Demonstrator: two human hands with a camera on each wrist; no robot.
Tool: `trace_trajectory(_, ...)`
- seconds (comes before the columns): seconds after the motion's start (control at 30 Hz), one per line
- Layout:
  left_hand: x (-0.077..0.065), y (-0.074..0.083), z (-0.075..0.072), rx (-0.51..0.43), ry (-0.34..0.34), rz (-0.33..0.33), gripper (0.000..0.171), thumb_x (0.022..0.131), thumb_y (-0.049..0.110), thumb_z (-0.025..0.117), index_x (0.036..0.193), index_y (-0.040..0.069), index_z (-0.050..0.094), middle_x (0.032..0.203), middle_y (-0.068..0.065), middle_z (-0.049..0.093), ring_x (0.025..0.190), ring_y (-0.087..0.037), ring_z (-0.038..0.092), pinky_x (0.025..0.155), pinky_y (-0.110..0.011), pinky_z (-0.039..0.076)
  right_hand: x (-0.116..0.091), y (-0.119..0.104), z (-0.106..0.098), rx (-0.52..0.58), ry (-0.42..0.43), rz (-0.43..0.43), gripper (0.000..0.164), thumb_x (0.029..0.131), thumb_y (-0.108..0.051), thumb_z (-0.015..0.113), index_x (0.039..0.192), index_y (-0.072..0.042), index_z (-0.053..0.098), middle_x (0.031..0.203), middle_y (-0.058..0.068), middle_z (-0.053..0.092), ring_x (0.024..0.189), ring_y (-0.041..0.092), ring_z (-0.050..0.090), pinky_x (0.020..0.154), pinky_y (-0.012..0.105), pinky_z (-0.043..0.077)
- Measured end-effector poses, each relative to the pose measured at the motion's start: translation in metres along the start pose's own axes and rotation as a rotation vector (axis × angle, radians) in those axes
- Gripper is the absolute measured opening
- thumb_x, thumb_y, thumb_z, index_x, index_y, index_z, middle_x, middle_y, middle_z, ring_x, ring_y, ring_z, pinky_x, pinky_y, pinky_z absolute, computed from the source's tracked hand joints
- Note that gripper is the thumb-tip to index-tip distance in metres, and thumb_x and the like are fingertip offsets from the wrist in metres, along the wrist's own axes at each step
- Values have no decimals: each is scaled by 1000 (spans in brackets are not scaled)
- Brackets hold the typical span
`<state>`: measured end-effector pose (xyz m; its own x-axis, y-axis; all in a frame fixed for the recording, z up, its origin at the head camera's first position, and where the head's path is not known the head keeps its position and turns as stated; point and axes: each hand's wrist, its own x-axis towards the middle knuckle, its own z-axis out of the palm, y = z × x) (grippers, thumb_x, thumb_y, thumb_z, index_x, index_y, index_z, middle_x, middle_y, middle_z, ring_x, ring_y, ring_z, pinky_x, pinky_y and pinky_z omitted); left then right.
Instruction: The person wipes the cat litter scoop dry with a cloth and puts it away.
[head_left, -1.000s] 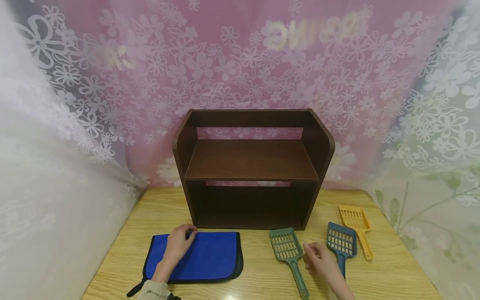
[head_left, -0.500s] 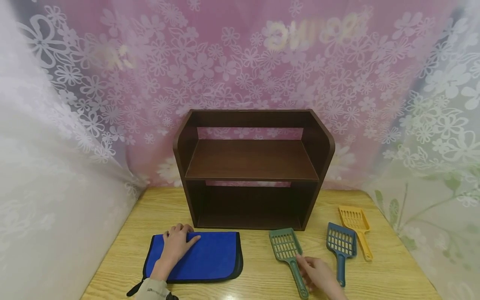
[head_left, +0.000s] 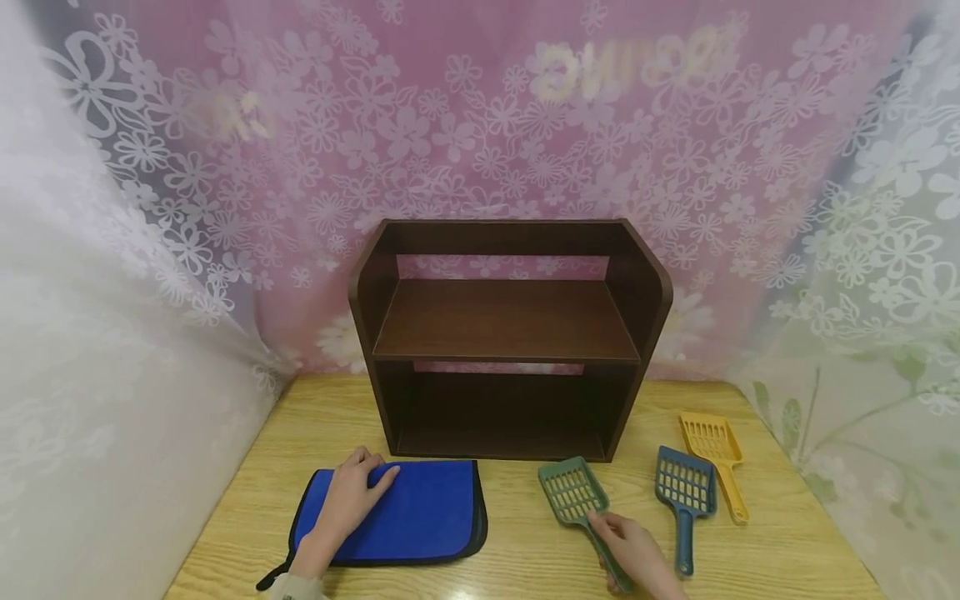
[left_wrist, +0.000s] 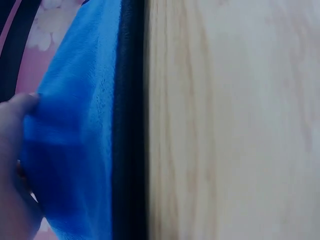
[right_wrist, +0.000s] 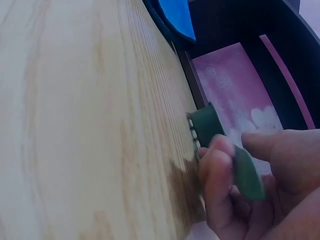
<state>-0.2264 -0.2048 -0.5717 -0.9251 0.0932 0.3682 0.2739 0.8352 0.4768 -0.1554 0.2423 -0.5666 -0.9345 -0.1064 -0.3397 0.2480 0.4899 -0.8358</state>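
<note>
On the left of the table lies a folded blue plush cloth (head_left: 435, 510) with black edging and a black loop. My left hand (head_left: 347, 498) is at its far edge, thumb on top and fingers over the edge. In the left wrist view the cloth (left_wrist: 70, 120) rises beside the thumb, with fingers partly hidden behind it. My right hand (head_left: 633, 548) grips the handle of a green slotted litter scoop (head_left: 572, 490). The scoop handle (right_wrist: 249, 175) shows between thumb and fingers in the right wrist view. Its head lies just in front of the shelf.
A dark brown two-tier shelf (head_left: 506, 321) stands at the back centre. Right of my right hand lie a blue litter scoop (head_left: 686, 483) and a yellow one (head_left: 712, 442). Floral curtains (head_left: 495, 133) enclose the wooden table (head_left: 517, 542) behind and on both sides.
My right hand has moved left from beside the green scoop and taken hold of its handle. My left hand has settled on the blue cloth's far edge, and the cloth's left end has shifted slightly.
</note>
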Motion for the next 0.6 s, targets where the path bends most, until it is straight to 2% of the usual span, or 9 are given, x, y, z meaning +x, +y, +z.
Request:
trace_trajectory(0.13, -2, 0, -4, -96, 77, 34, 13, 94, 26, 75, 86, 18, 69, 81, 9, 44, 69, -6, 43, 64, -25, 39, 1, 0, 1, -26, 28, -22, 52, 105, -52, 46, 103, -4, 67, 65, 3, 61, 41, 10, 47, 45, 29, 44)
trace_trajectory(0.23, -2, 5, -8, -154, 148, 103, 13, 94, 20, 74, 85, 19, 65, 91, 5, 50, 76, -8, 50, 67, -27, 45, 2, -1, 2, -42, 69, -25, 49, 106, -49, 47, 99, -5, 68, 62, 2, 59, 41, 9, 41, 43, 26, 39)
trace_trajectory(0.33, 0, 11, -11, -202, 196, 175, 15, 96, 15, 71, 87, 19, 61, 106, -3, 60, 90, -15, 61, 74, -34, 51, 2, -3, 3, -47, 90, -25, 48, 106, -47, 47, 98, -5, 69, 59, 1, 55, 42, 9, 35, 43, 24, 33)
trace_trajectory(0.47, 3, 21, -17, -278, 207, 219, 17, 99, 12, 65, 88, 20, 57, 120, -6, 66, 109, -24, 65, 85, -35, 52, 1, -6, 3, -43, 70, -40, 46, 107, -45, 46, 98, -5, 68, 58, 0, 51, 42, 8, 30, 42, 22, 28)
trace_trajectory(0.6, 6, 31, -24, -389, 184, 233, 19, 102, 9, 59, 88, 20, 55, 124, -4, 69, 113, -25, 66, 82, -25, 49, -1, -10, 3, -42, 40, -63, 46, 107, -45, 46, 97, -5, 67, 58, -2, 48, 42, 8, 29, 42, 22, 27)
